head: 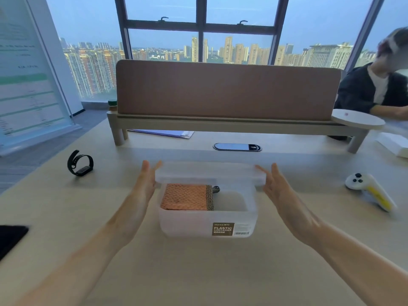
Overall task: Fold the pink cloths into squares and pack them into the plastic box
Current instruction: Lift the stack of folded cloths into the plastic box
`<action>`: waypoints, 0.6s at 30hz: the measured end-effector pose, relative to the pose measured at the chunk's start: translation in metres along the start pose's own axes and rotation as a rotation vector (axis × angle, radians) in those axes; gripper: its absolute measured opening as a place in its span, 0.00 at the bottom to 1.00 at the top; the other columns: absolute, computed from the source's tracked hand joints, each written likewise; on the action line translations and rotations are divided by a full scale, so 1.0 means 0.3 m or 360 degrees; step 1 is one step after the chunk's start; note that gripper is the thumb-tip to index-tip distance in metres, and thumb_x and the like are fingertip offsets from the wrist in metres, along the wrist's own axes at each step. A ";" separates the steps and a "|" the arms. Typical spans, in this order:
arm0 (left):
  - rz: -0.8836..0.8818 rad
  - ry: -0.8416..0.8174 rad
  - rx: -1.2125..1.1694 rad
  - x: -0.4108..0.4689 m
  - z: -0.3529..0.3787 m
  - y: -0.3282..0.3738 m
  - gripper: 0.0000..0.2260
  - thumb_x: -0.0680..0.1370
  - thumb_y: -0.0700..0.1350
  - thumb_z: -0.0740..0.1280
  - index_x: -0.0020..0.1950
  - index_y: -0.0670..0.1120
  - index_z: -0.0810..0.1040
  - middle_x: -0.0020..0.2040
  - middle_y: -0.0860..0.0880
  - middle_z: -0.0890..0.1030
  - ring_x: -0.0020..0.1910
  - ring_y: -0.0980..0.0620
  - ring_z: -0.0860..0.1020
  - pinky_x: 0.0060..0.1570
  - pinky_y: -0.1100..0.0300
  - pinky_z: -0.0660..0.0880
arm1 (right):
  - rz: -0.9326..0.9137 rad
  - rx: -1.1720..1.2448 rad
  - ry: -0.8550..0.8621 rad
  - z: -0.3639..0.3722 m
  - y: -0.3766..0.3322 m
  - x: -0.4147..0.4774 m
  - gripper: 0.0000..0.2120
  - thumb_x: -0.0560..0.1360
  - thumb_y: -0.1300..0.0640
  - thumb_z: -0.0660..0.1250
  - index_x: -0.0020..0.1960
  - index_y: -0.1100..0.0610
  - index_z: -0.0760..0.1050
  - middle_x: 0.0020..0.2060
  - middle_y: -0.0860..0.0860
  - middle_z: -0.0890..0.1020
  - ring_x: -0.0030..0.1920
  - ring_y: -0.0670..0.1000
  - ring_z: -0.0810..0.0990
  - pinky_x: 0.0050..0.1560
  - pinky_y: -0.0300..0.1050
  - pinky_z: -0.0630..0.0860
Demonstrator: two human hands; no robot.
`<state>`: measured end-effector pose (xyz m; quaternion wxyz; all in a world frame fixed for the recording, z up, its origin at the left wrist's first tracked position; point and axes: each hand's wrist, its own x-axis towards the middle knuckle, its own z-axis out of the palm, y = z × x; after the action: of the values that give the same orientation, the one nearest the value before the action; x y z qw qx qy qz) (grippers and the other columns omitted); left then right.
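A translucent plastic box (187, 226) with a brown label stands on the table in front of me. Folded pink cloth (185, 197) with a dark checked edge lies in its left half; the right half shows bare plastic. The box's frosted lid (209, 174) hovers over the far rim, held between my two hands. My left hand (146, 181) presses the lid's left end with flat fingers. My right hand (274, 184) presses the right end the same way.
A black wristband (80, 163) lies at the left. A white and yellow controller (371, 189) lies at the right. A brown desk divider (227, 91) on a low shelf stands behind the box. Another person (375, 89) sits at the far right. A dark object (11, 238) sits at the left edge.
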<state>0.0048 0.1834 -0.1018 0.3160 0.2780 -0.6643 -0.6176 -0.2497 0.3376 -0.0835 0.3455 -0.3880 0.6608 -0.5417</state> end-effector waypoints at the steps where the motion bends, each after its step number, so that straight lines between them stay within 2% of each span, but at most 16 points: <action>1: -0.0040 -0.0018 0.0042 -0.011 0.007 0.001 0.34 0.72 0.79 0.51 0.73 0.66 0.70 0.70 0.71 0.72 0.75 0.67 0.63 0.78 0.58 0.50 | 0.0007 0.0016 0.0019 -0.011 0.033 0.004 0.49 0.58 0.15 0.57 0.71 0.42 0.70 0.71 0.38 0.73 0.75 0.39 0.65 0.77 0.44 0.55; 2: -0.0064 -0.0004 0.0039 -0.011 0.000 -0.011 0.35 0.66 0.82 0.55 0.69 0.70 0.73 0.67 0.73 0.74 0.76 0.65 0.63 0.78 0.59 0.50 | -0.0017 0.0013 -0.0004 -0.016 0.060 -0.011 0.48 0.59 0.16 0.59 0.70 0.41 0.72 0.70 0.38 0.75 0.77 0.42 0.63 0.77 0.44 0.56; 3: -0.0074 0.0031 0.0057 -0.006 -0.008 -0.029 0.34 0.63 0.83 0.58 0.65 0.71 0.76 0.64 0.74 0.76 0.76 0.63 0.63 0.76 0.60 0.53 | -0.0082 -0.0021 -0.0049 -0.007 0.069 -0.026 0.40 0.67 0.20 0.58 0.72 0.40 0.71 0.71 0.36 0.73 0.77 0.40 0.62 0.77 0.44 0.56; 4: -0.0051 0.0054 0.0116 -0.010 -0.006 -0.032 0.32 0.66 0.80 0.60 0.66 0.69 0.76 0.63 0.74 0.76 0.76 0.63 0.64 0.74 0.61 0.55 | -0.0140 -0.0055 -0.0091 0.009 0.071 -0.057 0.34 0.73 0.25 0.56 0.75 0.40 0.68 0.73 0.33 0.70 0.76 0.36 0.61 0.77 0.44 0.55; 5: 0.0000 0.0055 0.0185 -0.027 0.005 -0.031 0.28 0.73 0.74 0.59 0.70 0.66 0.73 0.67 0.73 0.74 0.75 0.66 0.63 0.73 0.61 0.55 | -0.0140 -0.0057 -0.0093 0.024 0.077 -0.074 0.32 0.76 0.28 0.55 0.77 0.39 0.64 0.74 0.31 0.67 0.76 0.34 0.60 0.79 0.45 0.54; 7: 0.0079 0.0042 0.0229 -0.071 0.036 -0.026 0.22 0.82 0.60 0.57 0.76 0.63 0.67 0.72 0.72 0.69 0.73 0.72 0.62 0.76 0.60 0.55 | -0.0169 -0.0017 -0.0030 0.025 0.116 -0.095 0.29 0.79 0.33 0.58 0.78 0.39 0.62 0.74 0.30 0.66 0.74 0.31 0.62 0.79 0.44 0.55; 8: 0.0074 0.0063 0.0198 -0.084 0.040 -0.028 0.20 0.84 0.55 0.57 0.77 0.63 0.66 0.73 0.72 0.68 0.73 0.73 0.62 0.77 0.59 0.54 | -0.0182 -0.0017 -0.0022 0.030 0.123 -0.090 0.26 0.81 0.37 0.59 0.78 0.39 0.63 0.72 0.30 0.69 0.71 0.28 0.64 0.76 0.38 0.59; 10: 0.0068 0.0103 0.0185 -0.079 0.042 -0.042 0.19 0.85 0.48 0.58 0.75 0.63 0.68 0.71 0.72 0.70 0.72 0.72 0.64 0.78 0.56 0.56 | -0.0156 -0.0011 0.0022 0.029 0.128 -0.065 0.23 0.83 0.48 0.61 0.77 0.40 0.63 0.66 0.28 0.72 0.62 0.22 0.69 0.62 0.23 0.65; 11: 0.0053 0.0109 0.0185 -0.073 0.044 -0.046 0.19 0.85 0.45 0.58 0.73 0.64 0.69 0.70 0.72 0.72 0.71 0.72 0.67 0.77 0.56 0.58 | -0.0156 -0.0025 0.0079 0.030 0.139 -0.052 0.24 0.83 0.51 0.61 0.77 0.42 0.62 0.66 0.28 0.71 0.61 0.23 0.70 0.58 0.22 0.65; 14: 0.0027 0.0162 0.0097 -0.052 0.056 -0.057 0.21 0.84 0.41 0.58 0.70 0.64 0.73 0.66 0.67 0.79 0.67 0.66 0.74 0.75 0.52 0.64 | -0.0181 -0.0061 0.0109 0.035 0.147 -0.029 0.26 0.83 0.55 0.62 0.78 0.41 0.61 0.64 0.26 0.71 0.62 0.26 0.72 0.59 0.26 0.67; 15: 0.0025 0.0163 0.0061 -0.046 0.059 -0.067 0.21 0.83 0.41 0.59 0.71 0.63 0.74 0.65 0.64 0.80 0.68 0.62 0.75 0.75 0.50 0.64 | -0.0168 -0.0052 0.0083 0.038 0.153 -0.018 0.26 0.83 0.56 0.62 0.78 0.40 0.62 0.64 0.27 0.74 0.63 0.29 0.73 0.64 0.32 0.70; 16: 0.0018 0.0177 0.0004 -0.040 0.062 -0.077 0.21 0.82 0.42 0.60 0.71 0.61 0.74 0.66 0.61 0.81 0.68 0.58 0.76 0.75 0.47 0.64 | -0.0146 -0.0035 0.0079 0.041 0.153 -0.014 0.26 0.83 0.55 0.62 0.78 0.39 0.62 0.65 0.30 0.76 0.65 0.34 0.74 0.69 0.41 0.71; 17: 0.0005 0.0211 -0.0041 -0.031 0.064 -0.089 0.22 0.79 0.44 0.61 0.71 0.61 0.75 0.66 0.59 0.81 0.69 0.55 0.76 0.75 0.46 0.63 | -0.0128 -0.0016 0.0086 0.045 0.155 -0.010 0.27 0.82 0.54 0.63 0.78 0.37 0.61 0.66 0.32 0.76 0.67 0.39 0.75 0.71 0.50 0.70; 18: -0.0009 0.0251 -0.0086 -0.027 0.066 -0.096 0.22 0.77 0.46 0.61 0.70 0.60 0.76 0.67 0.58 0.81 0.69 0.53 0.76 0.76 0.45 0.63 | -0.0118 0.0015 0.0090 0.048 0.159 -0.006 0.28 0.81 0.53 0.63 0.77 0.36 0.61 0.66 0.33 0.77 0.67 0.41 0.75 0.72 0.55 0.70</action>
<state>-0.0057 0.2001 -0.1317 0.3728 0.3191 -0.6198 -0.6124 -0.2428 0.3381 -0.1329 0.3082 -0.3949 0.6531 -0.5679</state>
